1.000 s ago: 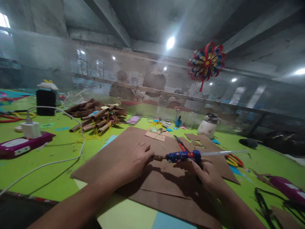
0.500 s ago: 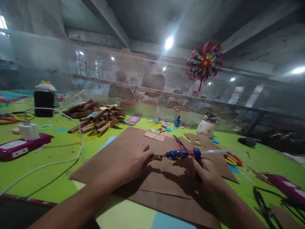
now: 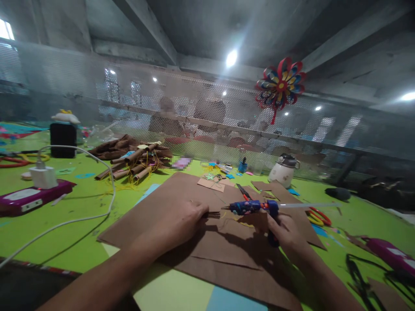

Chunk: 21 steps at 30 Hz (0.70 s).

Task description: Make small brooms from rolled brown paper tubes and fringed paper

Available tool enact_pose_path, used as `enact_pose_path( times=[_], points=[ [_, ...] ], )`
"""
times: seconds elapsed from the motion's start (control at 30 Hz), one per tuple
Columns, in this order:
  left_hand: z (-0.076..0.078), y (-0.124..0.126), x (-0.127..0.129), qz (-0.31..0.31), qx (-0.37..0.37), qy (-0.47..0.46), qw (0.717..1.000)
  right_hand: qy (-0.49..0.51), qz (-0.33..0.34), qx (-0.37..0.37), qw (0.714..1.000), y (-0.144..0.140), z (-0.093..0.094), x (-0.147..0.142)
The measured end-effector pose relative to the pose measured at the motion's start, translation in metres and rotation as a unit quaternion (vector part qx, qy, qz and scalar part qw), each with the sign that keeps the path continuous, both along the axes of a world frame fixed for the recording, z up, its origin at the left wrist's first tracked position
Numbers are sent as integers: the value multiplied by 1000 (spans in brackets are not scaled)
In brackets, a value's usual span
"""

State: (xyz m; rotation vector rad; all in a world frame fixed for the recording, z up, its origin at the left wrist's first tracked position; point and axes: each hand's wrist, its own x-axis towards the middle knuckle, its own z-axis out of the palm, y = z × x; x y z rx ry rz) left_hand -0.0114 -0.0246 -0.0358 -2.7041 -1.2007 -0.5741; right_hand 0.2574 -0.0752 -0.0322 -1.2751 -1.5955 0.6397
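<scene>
Head view: you hold brown strips at the left and a glue gun at the right.
Your left hand keeps a narrow grip on a small stack of thin brown paper strips, their ends pointing right, above a large brown paper sheet on the lime-green counter. Your right hand has its grip wrapped around a dark blue patterned glue gun, nozzle aimed left, just beside the strips' ends; a long translucent glue stick juts from its right end. A red-and-black utility knife lies beyond the gun.
</scene>
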Motion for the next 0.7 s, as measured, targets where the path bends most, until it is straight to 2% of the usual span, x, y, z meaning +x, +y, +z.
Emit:
enact_pose_path(
  times=[0.2, 0.37, 0.53, 0.7],
  points=[
    [7, -2, 6, -17, 24, 12, 999, -6, 68, -38, 997, 3, -3, 2],
    [3, 0, 6, -14, 61, 43, 997, 7, 61, -58, 996, 4, -5, 3],
    [0, 4, 4, -32, 103, 20, 994, -10, 83, -65, 994, 5, -4, 2],
    [0, 4, 5, -47, 117, 8, 992, -15, 61, -64, 996, 6, -7, 3]
  ],
)
